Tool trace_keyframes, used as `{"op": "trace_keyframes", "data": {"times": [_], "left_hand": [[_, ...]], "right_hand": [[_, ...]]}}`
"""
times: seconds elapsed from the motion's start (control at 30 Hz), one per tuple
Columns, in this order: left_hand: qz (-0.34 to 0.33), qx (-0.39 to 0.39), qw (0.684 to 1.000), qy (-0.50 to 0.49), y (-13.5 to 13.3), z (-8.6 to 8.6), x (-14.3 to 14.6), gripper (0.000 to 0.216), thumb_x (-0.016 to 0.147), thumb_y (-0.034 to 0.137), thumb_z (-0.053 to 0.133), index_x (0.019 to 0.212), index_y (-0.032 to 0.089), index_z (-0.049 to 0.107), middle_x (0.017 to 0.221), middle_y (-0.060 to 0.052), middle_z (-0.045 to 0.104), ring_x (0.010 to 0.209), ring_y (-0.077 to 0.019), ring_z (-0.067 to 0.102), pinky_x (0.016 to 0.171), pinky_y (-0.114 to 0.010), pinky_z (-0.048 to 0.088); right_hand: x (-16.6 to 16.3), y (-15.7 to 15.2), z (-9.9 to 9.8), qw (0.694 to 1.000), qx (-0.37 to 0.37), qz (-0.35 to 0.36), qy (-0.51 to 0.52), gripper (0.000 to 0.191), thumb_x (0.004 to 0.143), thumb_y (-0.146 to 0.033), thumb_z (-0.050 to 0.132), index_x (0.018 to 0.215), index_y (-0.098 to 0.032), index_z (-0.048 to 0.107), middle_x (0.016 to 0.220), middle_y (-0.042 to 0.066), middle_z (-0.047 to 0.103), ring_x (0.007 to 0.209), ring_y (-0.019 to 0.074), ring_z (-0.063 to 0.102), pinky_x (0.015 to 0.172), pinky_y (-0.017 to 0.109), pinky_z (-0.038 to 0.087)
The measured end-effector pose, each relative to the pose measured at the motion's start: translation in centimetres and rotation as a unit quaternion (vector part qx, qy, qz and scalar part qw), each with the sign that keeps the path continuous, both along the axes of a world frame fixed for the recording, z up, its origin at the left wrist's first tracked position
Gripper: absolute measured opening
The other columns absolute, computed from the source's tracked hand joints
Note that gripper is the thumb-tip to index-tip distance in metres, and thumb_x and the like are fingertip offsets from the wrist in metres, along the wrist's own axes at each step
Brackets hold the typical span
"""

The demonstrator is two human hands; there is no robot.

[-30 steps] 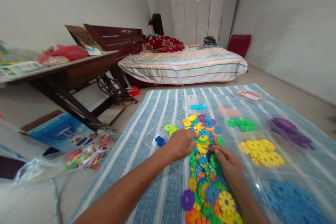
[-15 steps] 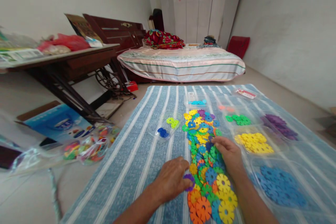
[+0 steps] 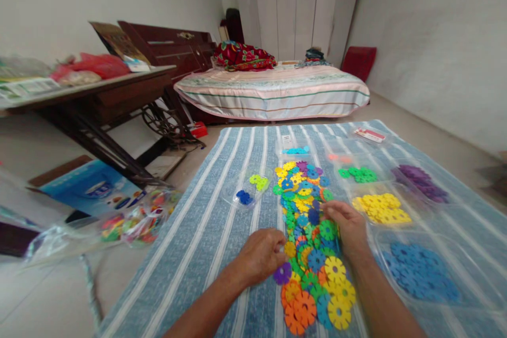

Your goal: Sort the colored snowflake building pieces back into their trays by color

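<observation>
A long heap of colourful notched plastic discs (image 3: 304, 259) lies on the striped cloth in front of me. My left hand (image 3: 261, 256) is at the heap's left edge, fingers curled in and thumb close to the forefinger; anything between them is hidden. Just below its thumb lies a purple disc (image 3: 282, 273). On the heap's right side my right hand (image 3: 348, 224) pinches at a dark blue disc (image 3: 316, 204), and another dark blue disc (image 3: 313, 216) lies just below. To the left, a clear tray (image 3: 227, 198) holds dark blue discs (image 3: 244, 197) and lime discs (image 3: 259, 182).
Clear trays on the right hold blue discs (image 3: 420, 272), yellow discs (image 3: 382, 208), green discs (image 3: 357, 174) and purple discs (image 3: 420, 182). Light blue discs (image 3: 297, 151) and orange discs (image 3: 339, 158) sit farther back. A bed (image 3: 273, 92) stands beyond the cloth-covered table (image 3: 198, 227).
My left hand has drawn up and slightly left, off the purple disc, which now shows whole. The right hand has shifted slightly, with its fingertips still by the dark blue discs.
</observation>
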State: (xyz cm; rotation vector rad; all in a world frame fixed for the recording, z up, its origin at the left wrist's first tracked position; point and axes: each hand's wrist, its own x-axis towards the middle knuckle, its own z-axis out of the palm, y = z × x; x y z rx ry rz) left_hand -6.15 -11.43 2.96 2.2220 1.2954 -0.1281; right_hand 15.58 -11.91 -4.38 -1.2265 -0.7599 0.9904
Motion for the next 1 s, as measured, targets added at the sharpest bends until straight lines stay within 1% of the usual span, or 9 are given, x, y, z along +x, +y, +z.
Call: {"op": "trace_keyframes", "data": {"times": [0.07, 0.13, 0.23, 0.4, 0.6, 0.7, 0.87, 0.93, 1.0], "left_hand": [[-0.015, 0.05, 0.998, -0.021, 0.7, 0.1, 1.4, 0.01, 0.076, 0.024, 0.052, 0.082, 0.021, 0.059, 0.084, -0.001, 0.062, 0.082, -0.0166, 0.057, 0.07, -0.024, 0.04], [-0.037, 0.102, 0.993, -0.045, 1.6, 0.1, 3.2, 0.017, 0.079, 0.026, 0.051, 0.094, 0.022, 0.059, 0.094, -0.004, 0.061, 0.092, -0.0187, 0.056, 0.077, -0.027, 0.042], [-0.075, 0.145, 0.986, -0.035, 2.9, 0.0, 5.9, 0.029, 0.079, 0.027, 0.052, 0.107, 0.021, 0.056, 0.105, -0.008, 0.058, 0.103, -0.0232, 0.052, 0.084, -0.032, 0.044], [-0.151, 0.155, 0.976, 0.024, 4.3, 0.2, 8.5, 0.023, 0.076, 0.021, 0.052, 0.097, 0.017, 0.06, 0.099, -0.011, 0.06, 0.098, -0.0265, 0.055, 0.084, -0.036, 0.047], [-0.168, 0.126, 0.977, 0.038, 4.7, 0.5, 8.5, 0.024, 0.078, 0.021, 0.048, 0.098, 0.018, 0.062, 0.098, -0.011, 0.064, 0.093, -0.0261, 0.06, 0.075, -0.034, 0.049], [-0.157, 0.124, 0.98, 0.021, 5.0, 0.0, 8.1, 0.023, 0.081, 0.021, 0.045, 0.091, 0.019, 0.065, 0.092, -0.009, 0.067, 0.09, -0.024, 0.062, 0.073, -0.031, 0.048], [-0.079, 0.126, 0.987, -0.054, 5.3, -1.0, 7.2, 0.016, 0.077, 0.021, 0.051, 0.077, 0.02, 0.066, 0.08, -0.003, 0.068, 0.079, -0.0186, 0.062, 0.066, -0.026, 0.043], [-0.04, 0.13, 0.988, -0.079, 5.4, -0.8, 6.6, 0.011, 0.074, 0.023, 0.055, 0.073, 0.019, 0.066, 0.075, -0.002, 0.067, 0.075, -0.0172, 0.061, 0.063, -0.024, 0.041], [-0.009, 0.126, 0.987, -0.1, 5.8, -0.1, 5.7, 0.01, 0.072, 0.024, 0.059, 0.074, 0.019, 0.066, 0.072, 0.0, 0.065, 0.071, -0.0157, 0.059, 0.061, -0.023, 0.04]], "right_hand": [[0.0, 0.2, -0.2, 1.0, 0.001, -0.01, 0.016, 0.025, 0.064, -0.039, 0.07, 0.08, -0.018, 0.067, 0.075, 0.003, 0.07, 0.056, 0.0161, 0.06, 0.054, 0.027, 0.048], [-0.1, 0.3, -0.2, 1.0, 0.003, -0.018, 0.021, 0.027, 0.064, -0.04, 0.07, 0.081, -0.018, 0.067, 0.076, 0.003, 0.07, 0.057, 0.0166, 0.06, 0.055, 0.029, 0.048], [-0.2, 0.4, -0.2, 0.999, 0.004, -0.031, 0.022, 0.028, 0.064, -0.039, 0.07, 0.082, -0.018, 0.067, 0.075, 0.003, 0.07, 0.058, 0.0169, 0.061, 0.056, 0.029, 0.049], [-0.4, 0.6, -0.2, 0.998, 0.002, -0.036, 0.055, 0.027, 0.062, -0.036, 0.072, 0.082, -0.017, 0.066, 0.07, 0.003, 0.069, 0.054, 0.0163, 0.06, 0.053, 0.028, 0.048], [-0.5, 0.7, 0.0, 0.997, 0.006, -0.039, 0.073, 0.026, 0.064, -0.037, 0.071, 0.08, -0.017, 0.066, 0.068, 0.002, 0.069, 0.053, 0.016, 0.06, 0.054, 0.028, 0.047], [-0.5, 0.6, 0.1, 0.997, 0.003, -0.046, 0.063, 0.027, 0.064, -0.038, 0.071, 0.08, -0.017, 0.067, 0.069, 0.003, 0.069, 0.054, 0.0166, 0.06, 0.056, 0.029, 0.047], [-0.6, 0.6, 0.2, 0.997, -0.013, -0.045, 0.06, 0.029, 0.063, -0.041, 0.072, 0.08, -0.017, 0.067, 0.069, 0.002, 0.069, 0.054, 0.0163, 0.06, 0.056, 0.028, 0.047], [-0.7, 0.6, 0.2, 0.997, -0.019, -0.047, 0.063, 0.031, 0.061, -0.042, 0.073, 0.08, -0.017, 0.067, 0.068, 0.002, 0.069, 0.054, 0.0166, 0.06, 0.056, 0.028, 0.047], [-0.7, 0.6, 0.2, 0.996, -0.028, -0.049, 0.063, 0.033, 0.06, -0.042, 0.074, 0.08, -0.017, 0.067, 0.068, 0.003, 0.069, 0.054, 0.0169, 0.061, 0.055, 0.028, 0.047]]}}
